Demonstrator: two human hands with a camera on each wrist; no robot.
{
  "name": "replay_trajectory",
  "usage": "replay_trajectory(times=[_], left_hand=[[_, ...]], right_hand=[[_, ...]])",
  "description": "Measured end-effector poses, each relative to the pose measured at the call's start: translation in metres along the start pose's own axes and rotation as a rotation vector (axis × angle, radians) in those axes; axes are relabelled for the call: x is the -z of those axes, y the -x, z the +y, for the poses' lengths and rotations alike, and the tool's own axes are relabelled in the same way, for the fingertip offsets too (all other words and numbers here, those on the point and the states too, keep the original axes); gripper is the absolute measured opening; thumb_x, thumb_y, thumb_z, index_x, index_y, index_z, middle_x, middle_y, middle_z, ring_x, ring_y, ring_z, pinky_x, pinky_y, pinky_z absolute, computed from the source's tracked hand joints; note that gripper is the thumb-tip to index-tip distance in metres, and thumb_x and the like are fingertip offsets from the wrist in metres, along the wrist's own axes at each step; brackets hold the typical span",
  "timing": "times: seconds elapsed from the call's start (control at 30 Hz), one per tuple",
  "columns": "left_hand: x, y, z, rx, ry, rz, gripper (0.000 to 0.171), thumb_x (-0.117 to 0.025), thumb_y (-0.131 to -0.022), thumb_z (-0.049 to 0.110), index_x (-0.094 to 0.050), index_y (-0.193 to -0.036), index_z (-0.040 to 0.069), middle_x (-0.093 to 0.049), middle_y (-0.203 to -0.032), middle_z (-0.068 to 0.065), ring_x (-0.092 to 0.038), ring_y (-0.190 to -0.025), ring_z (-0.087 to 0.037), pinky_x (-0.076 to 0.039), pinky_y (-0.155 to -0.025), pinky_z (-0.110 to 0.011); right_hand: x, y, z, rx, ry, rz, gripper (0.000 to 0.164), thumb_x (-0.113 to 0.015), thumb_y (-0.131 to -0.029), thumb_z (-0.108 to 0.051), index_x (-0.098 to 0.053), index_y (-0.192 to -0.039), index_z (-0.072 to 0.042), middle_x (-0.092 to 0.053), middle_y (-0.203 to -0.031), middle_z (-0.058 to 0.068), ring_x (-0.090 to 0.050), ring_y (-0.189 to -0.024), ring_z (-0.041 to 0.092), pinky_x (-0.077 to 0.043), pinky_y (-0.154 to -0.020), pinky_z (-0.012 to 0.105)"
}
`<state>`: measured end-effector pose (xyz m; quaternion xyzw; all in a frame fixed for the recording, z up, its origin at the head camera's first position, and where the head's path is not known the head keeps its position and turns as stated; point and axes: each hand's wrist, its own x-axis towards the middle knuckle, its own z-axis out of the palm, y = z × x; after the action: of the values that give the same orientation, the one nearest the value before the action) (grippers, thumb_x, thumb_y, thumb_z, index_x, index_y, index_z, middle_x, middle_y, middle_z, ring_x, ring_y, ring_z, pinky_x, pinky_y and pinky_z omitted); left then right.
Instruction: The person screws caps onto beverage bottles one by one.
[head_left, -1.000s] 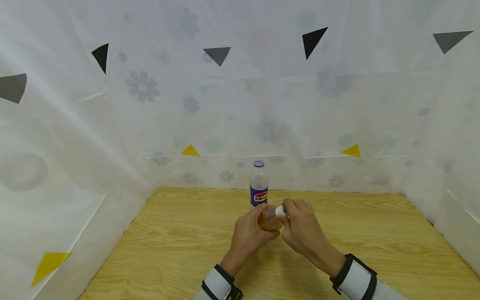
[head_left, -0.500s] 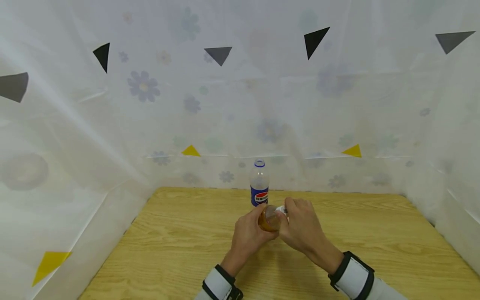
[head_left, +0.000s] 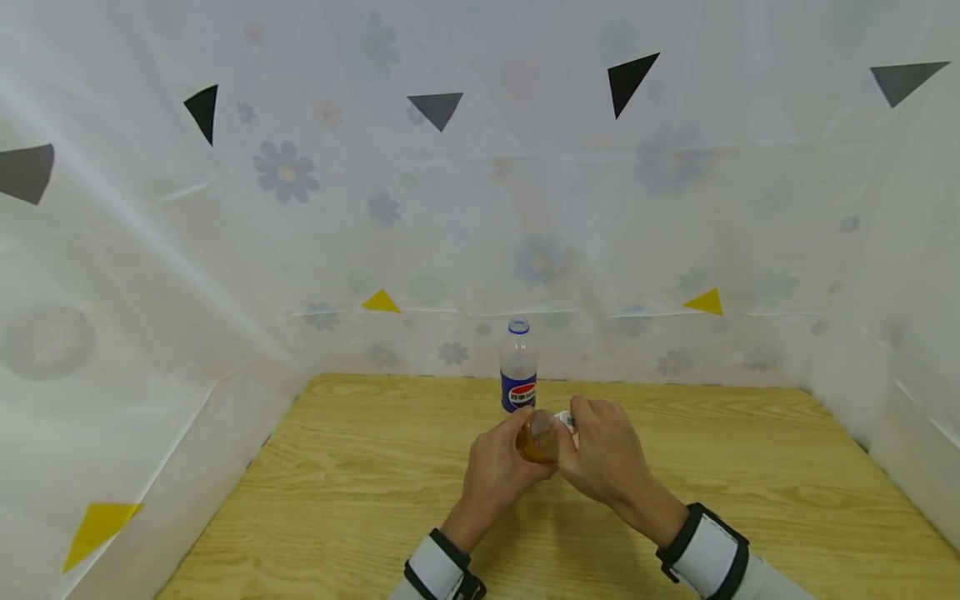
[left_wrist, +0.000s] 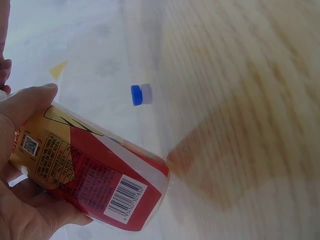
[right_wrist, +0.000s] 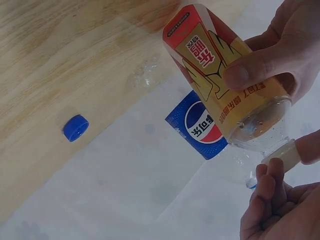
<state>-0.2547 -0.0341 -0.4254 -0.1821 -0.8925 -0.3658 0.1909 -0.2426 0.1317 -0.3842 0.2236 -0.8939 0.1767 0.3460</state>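
Observation:
My left hand (head_left: 498, 467) grips a drink bottle (right_wrist: 220, 70) with a red and gold label around its body. The bottle is tilted, its neck toward my right hand; amber drink shows inside in the head view. At the neck, the thumb and fingers of my right hand (head_left: 606, 454) pinch the white cap (right_wrist: 284, 156). In the left wrist view the label's barcode side (left_wrist: 100, 175) faces the camera, and the bottle's base points toward the table. Behind both hands stands an uncapped clear bottle (head_left: 518, 367) with a blue Pepsi label, its lower end hidden.
A loose blue bottle cap (right_wrist: 76, 128) lies on the wooden table (head_left: 360, 483); the head view does not show it. White flower-printed sheeting (head_left: 465, 208) walls the table at the back and sides, with black, grey and yellow triangles on it.
My right hand has shifted slightly left and its thumb has moved across the white cap, covering more of it. The left hand and both bottles stay nearly in place.

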Motion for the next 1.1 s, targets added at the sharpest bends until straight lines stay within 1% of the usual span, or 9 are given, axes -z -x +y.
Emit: replay_trajectory(times=[0.13, 0.37, 0.43, 0.53, 0.6, 0.67, 0.87, 0.93, 1.1], left_hand=[[0.001, 0.000, 0.000, -0.001, 0.006, -0.002, 0.066, -0.092, -0.073, 0.035, -0.063, -0.130, 0.018, -0.074, -0.117, -0.001, -0.073, -0.101, -0.017, -0.060, -0.082, -0.029], [0.002, 0.001, 0.000, 0.020, 0.028, -0.010, 0.071, -0.093, -0.072, 0.032, -0.062, -0.133, 0.018, -0.074, -0.120, -0.002, -0.073, -0.103, -0.019, -0.060, -0.083, -0.031], [0.002, 0.001, 0.000, 0.026, 0.030, -0.014, 0.071, -0.093, -0.072, 0.033, -0.062, -0.134, 0.018, -0.074, -0.121, -0.003, -0.073, -0.104, -0.019, -0.060, -0.084, -0.031], [0.003, 0.001, 0.001, 0.038, 0.033, -0.020, 0.071, -0.093, -0.072, 0.032, -0.062, -0.134, 0.018, -0.074, -0.121, -0.003, -0.073, -0.105, -0.020, -0.060, -0.084, -0.032], [0.004, 0.001, 0.001, 0.046, 0.032, -0.021, 0.071, -0.094, -0.072, 0.032, -0.062, -0.134, 0.019, -0.074, -0.121, -0.003, -0.073, -0.105, -0.020, -0.060, -0.085, -0.033], [0.004, 0.000, 0.002, 0.045, 0.030, -0.021, 0.071, -0.094, -0.071, 0.031, -0.062, -0.133, 0.019, -0.074, -0.120, -0.004, -0.073, -0.105, -0.020, -0.060, -0.084, -0.033], [0.005, 0.000, 0.002, 0.025, 0.051, -0.021, 0.071, -0.093, -0.072, 0.031, -0.062, -0.133, 0.016, -0.074, -0.119, -0.005, -0.073, -0.103, -0.020, -0.060, -0.083, -0.031], [0.005, 0.001, 0.002, 0.018, 0.061, -0.023, 0.071, -0.093, -0.072, 0.030, -0.062, -0.134, 0.015, -0.074, -0.120, -0.006, -0.073, -0.103, -0.020, -0.060, -0.083, -0.031], [0.004, 0.001, 0.001, 0.014, 0.065, -0.021, 0.072, -0.093, -0.072, 0.030, -0.062, -0.135, 0.014, -0.074, -0.121, -0.006, -0.073, -0.104, -0.020, -0.060, -0.083, -0.031]], right_hand=[[0.000, 0.000, 0.000, -0.019, -0.031, -0.014, 0.027, -0.070, -0.090, -0.021, -0.051, -0.074, -0.010, -0.037, -0.062, -0.006, -0.032, -0.056, 0.009, -0.032, -0.062, 0.029], [0.005, 0.003, -0.003, -0.074, -0.067, -0.062, 0.025, -0.073, -0.092, -0.025, -0.058, -0.081, -0.008, -0.050, -0.066, -0.004, -0.044, -0.062, 0.011, -0.041, -0.066, 0.033], [0.008, 0.003, -0.005, -0.110, -0.075, -0.089, 0.026, -0.072, -0.094, -0.027, -0.063, -0.092, -0.003, -0.059, -0.075, 0.002, -0.054, -0.069, 0.016, -0.048, -0.068, 0.037], [0.015, 0.003, -0.009, -0.178, -0.108, -0.145, 0.044, -0.070, -0.096, -0.032, -0.062, -0.120, 0.003, -0.070, -0.102, 0.017, -0.067, -0.091, 0.032, -0.056, -0.077, 0.049], [0.019, 0.003, -0.011, -0.204, -0.130, -0.179, 0.055, -0.070, -0.096, -0.033, -0.055, -0.136, 0.002, -0.066, -0.122, 0.025, -0.065, -0.108, 0.042, -0.055, -0.086, 0.057], [0.022, 0.002, -0.013, -0.196, -0.160, -0.200, 0.056, -0.070, -0.097, -0.027, -0.052, -0.143, -0.001, -0.062, -0.131, 0.026, -0.061, -0.117, 0.045, -0.053, -0.091, 0.061], [0.023, 0.002, -0.017, -0.129, -0.181, -0.195, 0.032, -0.068, -0.092, 0.002, -0.064, -0.124, -0.001, -0.068, -0.116, 0.021, -0.066, -0.106, 0.037, -0.058, -0.082, 0.050], [0.022, 0.003, -0.018, -0.128, -0.171, -0.187, 0.028, -0.067, -0.091, 0.005, -0.065, -0.118, -0.001, -0.069, -0.110, 0.020, -0.067, -0.101, 0.035, -0.059, -0.079, 0.047], [0.018, 0.005, -0.016, -0.125, -0.155, -0.160, 0.030, -0.069, -0.089, 0.007, -0.065, -0.117, -0.001, -0.067, -0.104, 0.017, -0.067, -0.093, 0.030, -0.059, -0.074, 0.042]])
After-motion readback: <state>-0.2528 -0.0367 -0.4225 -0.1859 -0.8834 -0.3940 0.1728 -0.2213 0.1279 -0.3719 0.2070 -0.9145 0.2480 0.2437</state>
